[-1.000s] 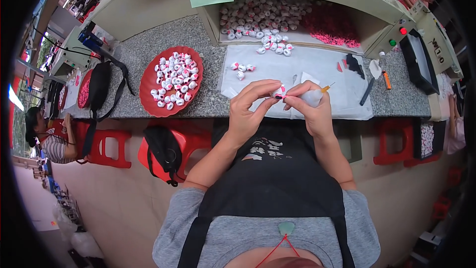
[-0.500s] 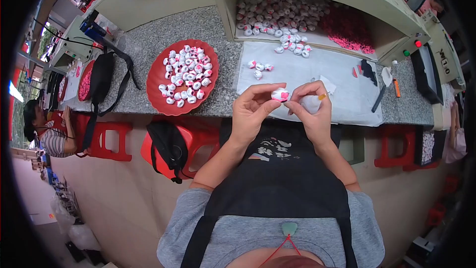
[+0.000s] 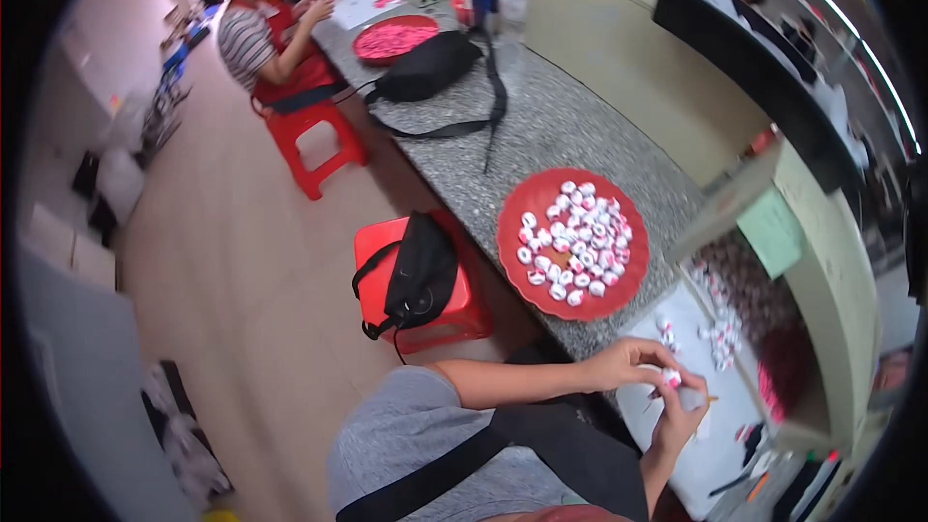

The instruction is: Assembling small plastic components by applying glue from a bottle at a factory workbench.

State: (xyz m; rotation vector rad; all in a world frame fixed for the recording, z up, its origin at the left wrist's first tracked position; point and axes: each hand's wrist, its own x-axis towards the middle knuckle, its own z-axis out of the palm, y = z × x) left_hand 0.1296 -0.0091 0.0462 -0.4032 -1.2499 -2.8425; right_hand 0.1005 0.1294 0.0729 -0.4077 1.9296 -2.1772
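My left hand (image 3: 623, 365) is closed, pinching a small round white-and-pink piece (image 3: 671, 378) between thumb and fingers. Right beside it, my right hand (image 3: 680, 418) has its fingertips close to the same piece. Tucked in that hand's curled fingers is a whitish translucent thing (image 3: 692, 399) with a yellow-orange tip; its kind is not clear. Both hands are over the near edge of a white sheet (image 3: 633, 404) on the granite worktop. Several similar pieces (image 3: 667, 333) lie on the sheet beyond my left hand. To the left, a red scalloped plate (image 3: 517, 282) holds many more.
An open cubby (image 3: 855, 329) is heaped with white pieces and pink bits (image 3: 781, 367). An orange-handled tool (image 3: 758, 486) lies near the sheet. A black bag (image 3: 425, 68) rests on the worktop, another (image 3: 425, 275) on a red stool (image 3: 382, 237). A co-worker (image 3: 266, 39) sits farther along.
The view has swung to the left, so the plate, bags and co-worker appear farther right and more in sight. My hands still hold the piece together.
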